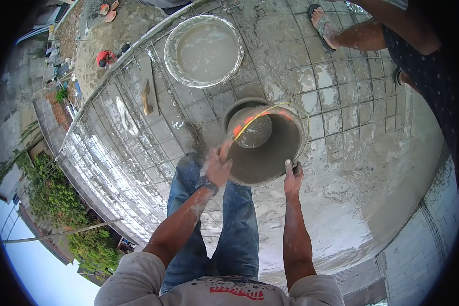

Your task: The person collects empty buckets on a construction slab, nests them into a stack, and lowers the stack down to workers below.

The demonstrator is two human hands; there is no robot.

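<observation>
A cement-smeared bucket [280, 148] tilts in front of my legs, its mouth facing me and grey residue coating its inside. My left hand [219, 167] is closed at its left side, around the end of an orange and yellow handle [250, 122] that arcs across the mouth. On the near right rim, my right hand [293, 178] grips with the thumb over the edge; its other fingers are partly hidden. Another dark round rim [232, 109] shows just behind the bucket, mostly covered by it.
A large round tub [209, 51] of grey watery mix stands ahead on steel mesh. Left of it lies a board with a wooden handle [146, 99]. Another person's sandalled foot [321, 25] is at upper right. Wet concrete [336, 204] spreads right. Someone in red [105, 57] is beyond the slab edge.
</observation>
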